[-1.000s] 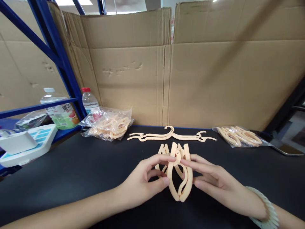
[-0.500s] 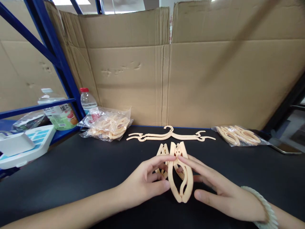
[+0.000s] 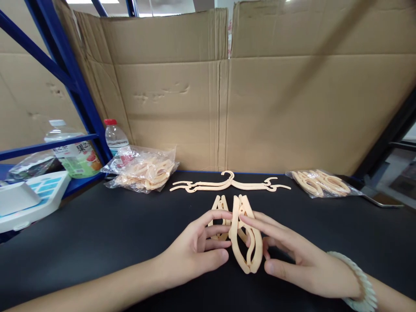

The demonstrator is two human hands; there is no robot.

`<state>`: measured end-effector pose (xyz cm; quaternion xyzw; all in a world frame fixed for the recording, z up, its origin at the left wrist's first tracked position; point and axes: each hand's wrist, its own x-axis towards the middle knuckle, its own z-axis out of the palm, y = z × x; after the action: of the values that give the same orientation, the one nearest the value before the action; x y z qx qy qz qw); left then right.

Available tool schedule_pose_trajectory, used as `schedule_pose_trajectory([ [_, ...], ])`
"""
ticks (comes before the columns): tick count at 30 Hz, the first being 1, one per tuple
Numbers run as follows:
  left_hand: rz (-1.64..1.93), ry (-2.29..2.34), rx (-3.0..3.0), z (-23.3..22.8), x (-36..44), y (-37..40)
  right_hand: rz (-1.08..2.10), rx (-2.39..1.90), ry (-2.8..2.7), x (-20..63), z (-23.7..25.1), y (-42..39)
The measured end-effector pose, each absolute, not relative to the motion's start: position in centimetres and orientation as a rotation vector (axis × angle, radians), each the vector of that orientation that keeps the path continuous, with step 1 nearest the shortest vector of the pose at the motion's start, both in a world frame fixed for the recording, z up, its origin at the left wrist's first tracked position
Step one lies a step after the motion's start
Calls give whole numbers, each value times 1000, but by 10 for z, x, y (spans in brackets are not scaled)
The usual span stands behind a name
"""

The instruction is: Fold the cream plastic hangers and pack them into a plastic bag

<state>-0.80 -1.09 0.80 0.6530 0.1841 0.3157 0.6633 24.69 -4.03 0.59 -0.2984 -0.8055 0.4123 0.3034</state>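
A beige folding clothes hanger (image 3: 235, 249), folded up, stands on end between my hands. My left hand (image 3: 198, 249) is beside its left edge, fingers stretched out and fingertips touching or nearly touching it, thumb apart. My right hand (image 3: 299, 255) has its index finger across the upper front of the hanger, and other fingers reach behind it; the thumb lies by its right edge. Another folded beige hanger (image 3: 216, 203) stands just behind, partly hidden by my left fingers. Farther back, an unfolded beige hanger (image 3: 212, 186) lies flat on the black tabletop (image 3: 136, 229).
Clear bags of beige hangers lie at the back left (image 3: 146, 173) and back right (image 3: 320, 182). Bottles, one with a red cap (image 3: 110, 122), stand by a blue metal frame (image 3: 76, 86). A white tray (image 3: 42, 208) sits left. A cardboard wall (image 3: 162, 108) closes the back.
The left fingertips have drawn back from the front of the nearer folded hanger to its left side. That hanger has turned slightly. The whole view has shifted a little.
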Motion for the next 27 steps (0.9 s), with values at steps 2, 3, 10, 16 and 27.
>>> schedule_pose_trajectory([
  [2,719,422,1534,10,-9,-11,1164,-769,-2091,247,6,-40],
  [3,721,427,1566,11,-9,-11,1202,-755,-2064,246,6,-39],
  [10,770,552,1833,9,-13,-11,1170,-905,-1754,249,2,-23],
  [16,852,585,2469,9,-18,-11,637,-1284,-1819,263,-8,-8],
  [27,220,703,2766,12,-19,-16,194,-1458,-2293,255,-9,-21],
])
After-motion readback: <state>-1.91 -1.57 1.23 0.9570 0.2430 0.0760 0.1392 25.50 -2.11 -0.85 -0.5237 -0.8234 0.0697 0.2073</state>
